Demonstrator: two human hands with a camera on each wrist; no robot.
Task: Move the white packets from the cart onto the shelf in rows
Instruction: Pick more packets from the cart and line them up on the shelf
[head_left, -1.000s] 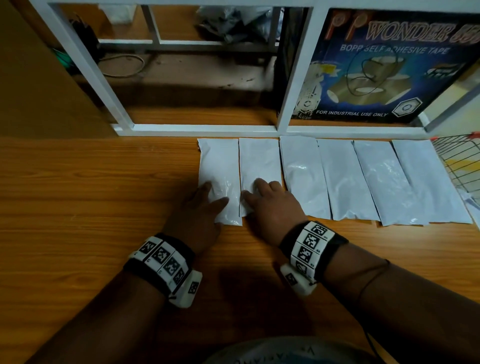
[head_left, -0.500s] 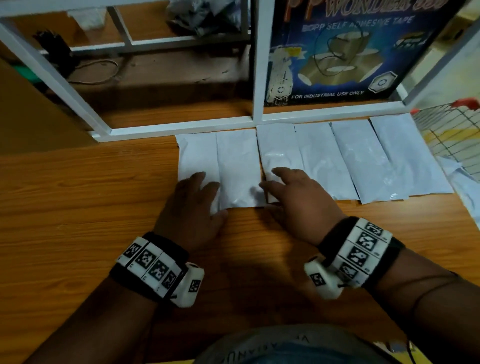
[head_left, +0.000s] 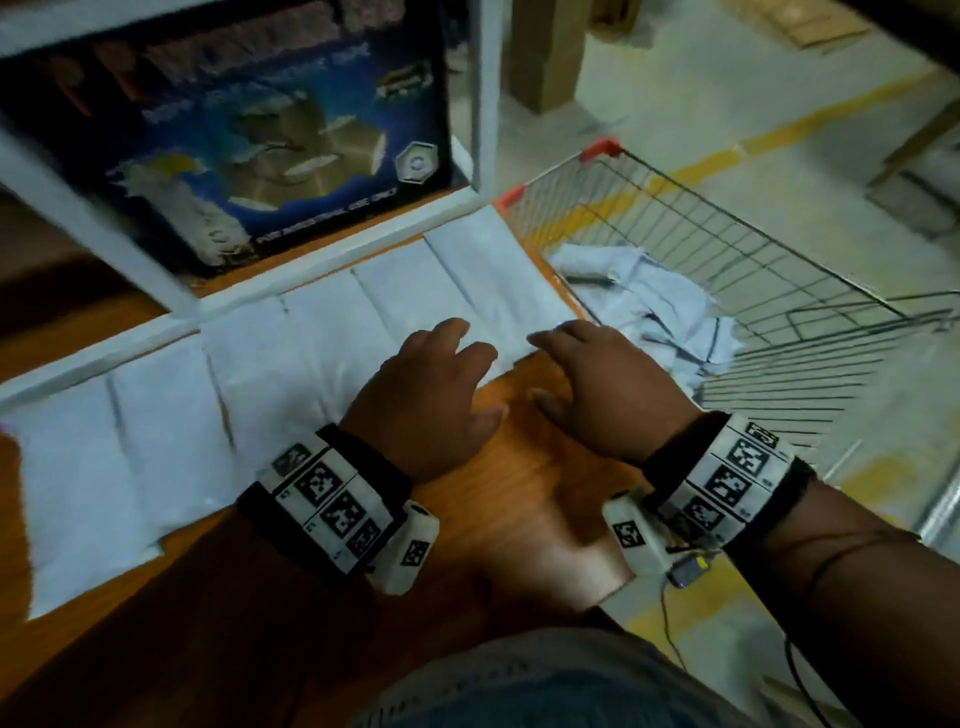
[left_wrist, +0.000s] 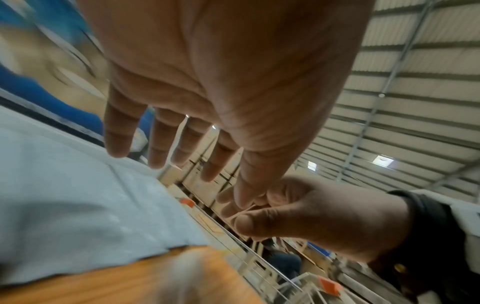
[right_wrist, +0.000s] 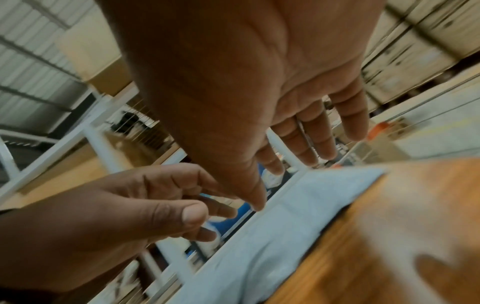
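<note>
Several white packets (head_left: 291, 364) lie side by side in one row on the wooden shelf (head_left: 524, 499), against its white frame. More white packets (head_left: 654, 306) lie crumpled in the wire cart (head_left: 769, 270) at the shelf's right end. My left hand (head_left: 441, 374) hovers over the near end of the rightmost packet (head_left: 493, 280), fingers spread and empty. My right hand (head_left: 587, 384) is beside it near the shelf's right edge, fingers relaxed, holding nothing. In the wrist views both hands (left_wrist: 182, 131) (right_wrist: 311, 127) float above the packet (left_wrist: 78, 195) (right_wrist: 272, 236) without touching it.
A dark blue tape carton (head_left: 249, 135) stands behind the white shelf frame (head_left: 483, 93). Beyond the cart lies a concrete floor with yellow lines (head_left: 779, 130) and cardboard boxes (head_left: 550, 47). Bare wood lies in front of the row.
Both hands have left the leftmost packets and slid right along the row to its right end. The view has swung right, bringing the cart into sight.
</note>
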